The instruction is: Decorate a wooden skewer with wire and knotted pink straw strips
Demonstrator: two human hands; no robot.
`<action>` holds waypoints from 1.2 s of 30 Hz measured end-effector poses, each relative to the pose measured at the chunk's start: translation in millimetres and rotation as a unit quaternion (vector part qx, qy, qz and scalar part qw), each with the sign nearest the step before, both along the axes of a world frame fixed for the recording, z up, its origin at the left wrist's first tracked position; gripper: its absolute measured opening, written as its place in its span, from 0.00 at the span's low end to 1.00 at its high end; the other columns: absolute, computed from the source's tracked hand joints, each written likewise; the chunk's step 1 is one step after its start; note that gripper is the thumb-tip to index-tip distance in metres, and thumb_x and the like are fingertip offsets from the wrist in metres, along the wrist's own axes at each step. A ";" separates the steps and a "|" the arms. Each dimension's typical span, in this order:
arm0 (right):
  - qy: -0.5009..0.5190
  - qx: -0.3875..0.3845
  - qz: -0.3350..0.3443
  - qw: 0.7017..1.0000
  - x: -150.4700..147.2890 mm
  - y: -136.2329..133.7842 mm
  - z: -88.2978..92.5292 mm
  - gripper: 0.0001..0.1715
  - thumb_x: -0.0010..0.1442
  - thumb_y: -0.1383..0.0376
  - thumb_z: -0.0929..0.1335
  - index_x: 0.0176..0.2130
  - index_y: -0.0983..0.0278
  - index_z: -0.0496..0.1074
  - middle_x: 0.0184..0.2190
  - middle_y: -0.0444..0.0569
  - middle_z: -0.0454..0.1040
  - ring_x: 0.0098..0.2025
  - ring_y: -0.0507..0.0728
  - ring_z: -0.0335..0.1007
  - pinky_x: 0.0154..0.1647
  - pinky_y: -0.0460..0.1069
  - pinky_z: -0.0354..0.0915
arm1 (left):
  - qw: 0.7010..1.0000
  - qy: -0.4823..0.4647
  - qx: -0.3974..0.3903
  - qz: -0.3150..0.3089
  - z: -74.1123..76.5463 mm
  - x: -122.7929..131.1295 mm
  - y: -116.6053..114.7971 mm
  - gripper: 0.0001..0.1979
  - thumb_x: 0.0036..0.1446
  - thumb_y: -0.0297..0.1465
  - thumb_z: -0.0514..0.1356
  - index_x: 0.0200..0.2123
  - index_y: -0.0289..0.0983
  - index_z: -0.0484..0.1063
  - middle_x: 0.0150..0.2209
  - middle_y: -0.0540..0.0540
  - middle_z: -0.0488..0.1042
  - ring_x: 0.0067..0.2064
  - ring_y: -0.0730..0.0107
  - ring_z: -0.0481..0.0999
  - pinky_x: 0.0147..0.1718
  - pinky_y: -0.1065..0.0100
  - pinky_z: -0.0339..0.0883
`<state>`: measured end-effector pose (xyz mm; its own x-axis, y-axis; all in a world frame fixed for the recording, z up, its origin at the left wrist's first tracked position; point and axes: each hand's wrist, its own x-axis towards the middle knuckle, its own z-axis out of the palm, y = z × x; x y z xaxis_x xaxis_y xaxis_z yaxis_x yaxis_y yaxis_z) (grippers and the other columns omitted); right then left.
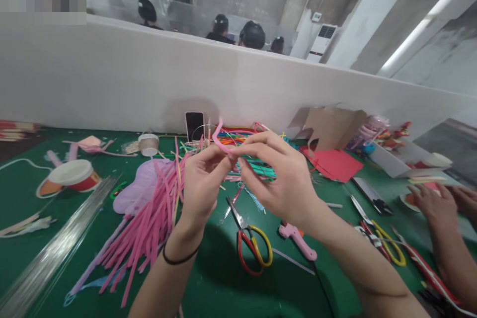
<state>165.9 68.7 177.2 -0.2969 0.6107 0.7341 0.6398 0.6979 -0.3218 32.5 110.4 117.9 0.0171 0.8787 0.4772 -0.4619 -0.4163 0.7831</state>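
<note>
I have the fingers of the left hand (203, 184) pinching the lower end of a pink stem (219, 141), which curves upward above the desk (231, 300). The fingers of the right hand (286, 174) come in at that same end, thumb and forefinger almost together; I can't tell whether they grip it too. Below the hands I see scissors (241, 222), lying open, with one red and one yellow handle. Right of them lies a pink glue gun (300, 242). Beside the left wrist, pink strips (143, 233) fan out, partly over a purple tray (130, 198). Further left are clear rods (70, 241) and a cup (76, 174). A phone (195, 126) leans at the back. Far right, I see a co-worker's hands (434, 206).
</note>
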 end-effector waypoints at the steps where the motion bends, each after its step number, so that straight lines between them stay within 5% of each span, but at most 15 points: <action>1: -0.014 0.022 -0.006 1.000 -1.3 -0.7 -2.0 0.13 0.63 0.71 0.66 0.45 0.62 0.76 0.41 0.52 0.75 0.45 0.58 0.71 0.46 0.56 0.70 | 1.000 -0.005 0.001 0.008 -0.2 1.3 -0.2 0.04 0.54 0.31 0.68 0.35 0.42 0.81 0.29 0.51 0.77 0.25 0.79 0.68 0.26 0.75 0.65; 5: -0.038 0.027 -0.013 0.999 1.4 -0.5 2.2 0.14 0.63 0.69 0.67 0.47 0.59 0.77 0.44 0.53 0.75 0.47 0.60 0.70 0.49 0.59 0.69 | 1.000 0.010 -0.015 0.026 1.0 0.8 -0.3 0.05 0.52 0.32 0.69 0.34 0.41 0.81 0.30 0.50 0.78 0.28 0.76 0.71 0.26 0.73 0.66; 11: 0.114 -0.161 0.069 0.978 27.3 26.1 20.1 0.13 0.66 0.63 0.65 0.45 0.57 0.78 0.43 0.47 0.78 0.46 0.55 0.74 0.47 0.53 0.70 | 0.991 0.075 -0.067 -0.087 9.0 -12.6 -4.3 0.06 0.50 0.35 0.69 0.30 0.39 0.81 0.22 0.50 0.73 0.22 0.77 0.66 0.19 0.73 0.56; 18: 0.067 -0.152 0.192 0.967 24.3 40.1 -3.3 0.13 0.64 0.62 0.69 0.49 0.54 0.76 0.50 0.48 0.74 0.58 0.57 0.67 0.61 0.58 0.63 | 0.988 0.050 -0.074 -0.125 11.8 -19.2 -7.1 0.05 0.49 0.35 0.69 0.28 0.40 0.81 0.21 0.51 0.72 0.23 0.77 0.67 0.21 0.74 0.59; 23: 0.091 -0.214 0.274 0.933 20.2 46.3 -9.0 0.11 0.66 0.60 0.67 0.48 0.55 0.75 0.51 0.48 0.73 0.59 0.56 0.65 0.59 0.57 0.64 | 0.988 0.040 -0.073 -0.128 10.6 -22.2 -5.6 0.06 0.49 0.37 0.70 0.28 0.41 0.81 0.21 0.49 0.74 0.23 0.76 0.68 0.20 0.74 0.59; 30: 0.218 -0.244 0.222 0.918 8.6 55.3 -18.2 0.12 0.61 0.54 0.71 0.34 0.60 0.72 0.40 0.47 0.73 0.45 0.53 0.71 0.46 0.51 0.69 | 0.997 0.070 -0.042 0.005 15.4 -17.4 -9.7 0.07 0.53 0.37 0.68 0.30 0.41 0.80 0.28 0.49 0.77 0.27 0.74 0.71 0.26 0.72 0.66; 36: 0.270 -0.254 0.136 0.919 -16.5 48.8 -17.4 0.15 0.60 0.52 0.70 0.34 0.62 0.72 0.29 0.44 0.75 0.31 0.50 0.70 0.34 0.48 0.68 | 0.972 0.179 -0.018 0.151 36.3 -74.9 -6.5 0.10 0.57 0.40 0.65 0.40 0.43 0.81 0.39 0.45 0.81 0.41 0.64 0.78 0.39 0.67 0.72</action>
<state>149.4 117.5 159.8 -0.1660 0.8726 0.4593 0.1159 0.4798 -0.8697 -42.4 103.9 154.2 -0.0847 0.8851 0.4577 -0.0186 -0.4607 0.8874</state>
